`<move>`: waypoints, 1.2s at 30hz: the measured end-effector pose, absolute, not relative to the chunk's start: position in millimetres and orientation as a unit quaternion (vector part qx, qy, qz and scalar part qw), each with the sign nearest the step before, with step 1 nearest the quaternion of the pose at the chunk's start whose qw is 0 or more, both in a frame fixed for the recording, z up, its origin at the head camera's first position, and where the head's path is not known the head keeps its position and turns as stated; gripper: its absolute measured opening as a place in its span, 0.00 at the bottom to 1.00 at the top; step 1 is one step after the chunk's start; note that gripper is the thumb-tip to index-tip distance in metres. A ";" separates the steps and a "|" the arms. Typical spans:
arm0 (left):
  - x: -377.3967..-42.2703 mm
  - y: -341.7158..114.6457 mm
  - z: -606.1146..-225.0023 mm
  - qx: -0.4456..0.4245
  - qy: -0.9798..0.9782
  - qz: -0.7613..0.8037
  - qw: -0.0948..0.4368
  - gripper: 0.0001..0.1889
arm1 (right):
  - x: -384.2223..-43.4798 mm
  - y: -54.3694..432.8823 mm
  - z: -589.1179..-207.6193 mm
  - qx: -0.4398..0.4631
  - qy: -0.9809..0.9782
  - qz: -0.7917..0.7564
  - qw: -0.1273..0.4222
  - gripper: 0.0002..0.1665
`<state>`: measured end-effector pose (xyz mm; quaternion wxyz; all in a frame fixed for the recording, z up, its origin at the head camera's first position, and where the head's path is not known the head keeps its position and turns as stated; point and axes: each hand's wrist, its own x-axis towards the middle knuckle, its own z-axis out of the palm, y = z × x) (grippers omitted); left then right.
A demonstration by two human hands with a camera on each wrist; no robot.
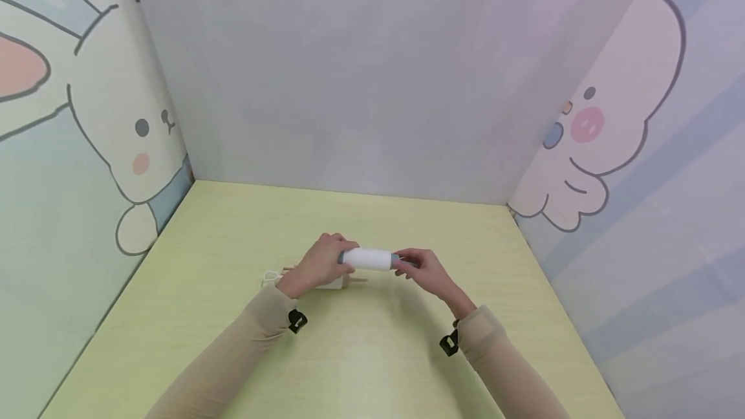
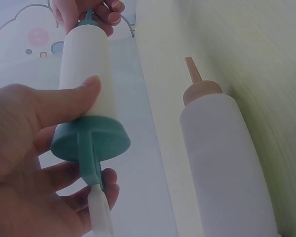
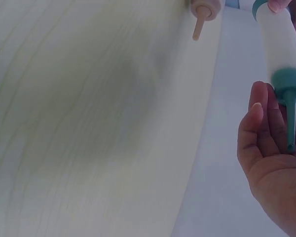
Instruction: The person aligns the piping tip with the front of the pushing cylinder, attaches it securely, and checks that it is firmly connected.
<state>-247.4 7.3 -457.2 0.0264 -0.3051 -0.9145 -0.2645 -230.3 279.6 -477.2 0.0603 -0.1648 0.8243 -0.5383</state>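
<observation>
A white tube with green ends (image 1: pixel 367 258), like a decorating syringe, lies level between both hands above the table. My left hand (image 1: pixel 320 264) grips its rear end, thumb along the white barrel (image 2: pixel 86 69) near the wide green collar (image 2: pixel 91 138). From that collar a green and white stem (image 2: pixel 99 210) sticks out past the fingers. At the front, my right hand (image 1: pixel 427 271) holds the green cap (image 3: pixel 288 80) with its fingers, and the thin green nozzle (image 3: pixel 291 123) points over the palm. A second such tube (image 2: pixel 222 153), with a beige cap and nozzle, lies below.
The pale wooden table (image 1: pixel 349 354) meets a plain grey wall (image 1: pixel 349 83) at the back. Side walls carry a cartoon rabbit (image 1: pixel 116 102) at left and a cartoon pig (image 1: pixel 617 102) at right. A white loop handle (image 1: pixel 271 277) shows left of the left hand.
</observation>
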 end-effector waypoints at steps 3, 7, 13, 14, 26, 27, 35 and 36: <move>-248.0 7.1 -458.6 -0.306 -0.914 -0.265 0.030 0.21 | -234.2 282.7 -486.3 -0.168 0.826 -0.536 0.054 0.20; -248.6 7.0 -460.0 -0.304 -0.915 -0.263 0.034 0.21 | -234.9 282.7 -486.8 -0.165 0.822 -0.542 0.055 0.21; -248.7 7.4 -459.9 -0.307 -0.915 -0.261 0.040 0.21 | -233.3 281.4 -482.8 -0.146 0.830 -0.537 0.052 0.27; -248.7 7.5 -459.9 -0.307 -0.914 -0.261 0.040 0.21 | -233.1 281.4 -482.6 -0.146 0.832 -0.533 0.048 0.28; -247.5 9.8 -456.3 -0.304 -0.913 -0.270 0.033 0.21 | -217.2 274.5 -451.8 -0.166 0.822 -0.540 0.066 0.16; -247.4 10.0 -455.8 -0.303 -0.913 -0.271 0.032 0.21 | -216.8 274.2 -450.7 -0.165 0.824 -0.539 0.067 0.16; -246.7 11.3 -452.5 -0.304 -0.914 -0.269 0.025 0.21 | -216.9 274.5 -449.1 -0.152 0.821 -0.545 0.076 0.18; -246.7 11.5 -452.4 -0.305 -0.914 -0.268 0.026 0.21 | -216.9 274.7 -449.0 -0.150 0.821 -0.546 0.077 0.18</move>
